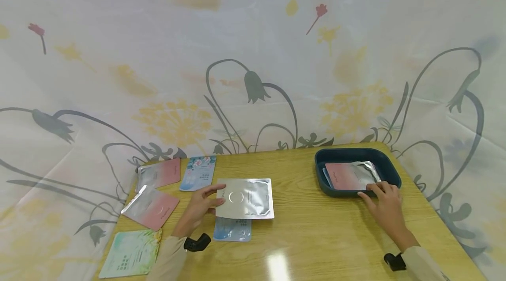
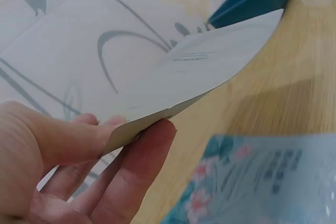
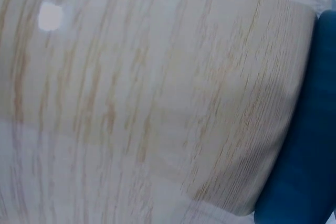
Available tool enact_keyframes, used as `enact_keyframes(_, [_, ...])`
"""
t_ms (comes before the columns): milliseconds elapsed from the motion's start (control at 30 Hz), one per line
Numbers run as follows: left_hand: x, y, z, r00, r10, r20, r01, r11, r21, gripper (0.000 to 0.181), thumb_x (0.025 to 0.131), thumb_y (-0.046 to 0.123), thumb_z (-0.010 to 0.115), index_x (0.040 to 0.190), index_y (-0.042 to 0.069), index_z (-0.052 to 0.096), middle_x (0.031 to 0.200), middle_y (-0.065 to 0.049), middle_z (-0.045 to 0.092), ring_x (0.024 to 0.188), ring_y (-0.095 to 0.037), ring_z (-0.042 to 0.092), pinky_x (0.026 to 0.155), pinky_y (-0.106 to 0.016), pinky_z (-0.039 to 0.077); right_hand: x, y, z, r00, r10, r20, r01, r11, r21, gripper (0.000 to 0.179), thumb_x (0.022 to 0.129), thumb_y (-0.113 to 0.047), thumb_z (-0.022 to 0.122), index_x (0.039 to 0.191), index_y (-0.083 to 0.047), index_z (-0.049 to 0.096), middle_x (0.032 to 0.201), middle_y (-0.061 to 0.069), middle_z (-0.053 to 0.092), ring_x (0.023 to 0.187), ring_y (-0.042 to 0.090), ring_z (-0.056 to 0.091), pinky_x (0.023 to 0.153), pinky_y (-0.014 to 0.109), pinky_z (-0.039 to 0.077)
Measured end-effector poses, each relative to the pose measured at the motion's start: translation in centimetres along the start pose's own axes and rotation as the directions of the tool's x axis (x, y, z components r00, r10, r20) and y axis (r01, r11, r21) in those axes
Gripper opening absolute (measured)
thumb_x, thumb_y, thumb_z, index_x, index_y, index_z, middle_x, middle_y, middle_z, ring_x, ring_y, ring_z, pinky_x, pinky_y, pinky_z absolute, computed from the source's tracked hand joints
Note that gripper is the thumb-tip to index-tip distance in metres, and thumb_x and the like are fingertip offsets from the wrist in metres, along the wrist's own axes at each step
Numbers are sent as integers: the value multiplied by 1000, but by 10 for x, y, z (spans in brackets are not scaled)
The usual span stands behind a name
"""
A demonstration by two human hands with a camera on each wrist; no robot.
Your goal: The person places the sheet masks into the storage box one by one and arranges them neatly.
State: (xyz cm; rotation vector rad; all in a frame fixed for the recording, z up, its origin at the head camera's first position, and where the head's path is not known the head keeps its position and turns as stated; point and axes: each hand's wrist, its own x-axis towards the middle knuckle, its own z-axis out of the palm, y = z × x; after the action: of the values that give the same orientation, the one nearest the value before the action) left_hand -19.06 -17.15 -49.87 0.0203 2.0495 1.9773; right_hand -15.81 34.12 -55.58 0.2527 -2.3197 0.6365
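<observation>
My left hand (image 1: 201, 208) pinches the edge of a beige and silver sheet mask packet (image 1: 253, 197), thumb on one face and fingers on the other. In the left wrist view this packet (image 2: 210, 64) is raised and slightly bent, over a blue flowered packet (image 2: 268, 177) on the table. At the right my right hand (image 1: 385, 208) grips the near rim of a dark blue plastic basin (image 1: 389, 171), fingers over the edge and thumb outside. Inside the basin lies a pink and silver packet (image 1: 345, 175) on top of a blue one. The right wrist view shows the basin's wall (image 3: 299, 145) but no hand.
Left of my left hand lie two pink and silver packets (image 1: 166, 173) (image 1: 158, 210), a blue flowered packet (image 1: 199, 173) and a green one (image 1: 132, 254). The wooden table (image 1: 300, 228) backs onto a flower-printed cloth (image 1: 253, 30).
</observation>
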Motion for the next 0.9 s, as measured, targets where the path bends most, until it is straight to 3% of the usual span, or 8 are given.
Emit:
enact_keyframes(233, [10,12,23,999,22,-29,-24,997,-76,44,85,2,68,128,2,58,135,-16,48,68,-13,54,52,-24,46,0,3,2,1000,-4,-1,4,1000,0,32,57,-2,84,82,-4,63,85,15,51,82,42,41,69,62,30])
enact_keyframes(400, [18,18,39,999,31,-30,-35,989,-147,44,86,0,66,129,2,57,133,-16,49,72,-14,61,55,-23,51,0,4,3,1000,-2,-6,2,1000,3,32,57,-2,84,82,-4,63,85,15,51,82,43,41,70,62,31])
enact_keyframes(633, [28,25,58,997,48,-56,-57,984,-169,45,85,-4,66,128,3,58,133,-18,50,73,-14,63,51,-22,50,-1,2,1,1000,13,7,-13,1000,4,28,64,-8,83,83,-4,63,87,15,51,84,43,41,69,63,31])
enact_keyframes(900, [42,31,75,998,57,-29,-62,978,-200,44,85,-6,65,128,4,59,131,-16,51,78,-17,64,53,-23,51,-1,3,1,1000,2,2,-2,1000,7,29,63,-7,84,83,-4,63,87,14,52,84,43,41,68,61,30])
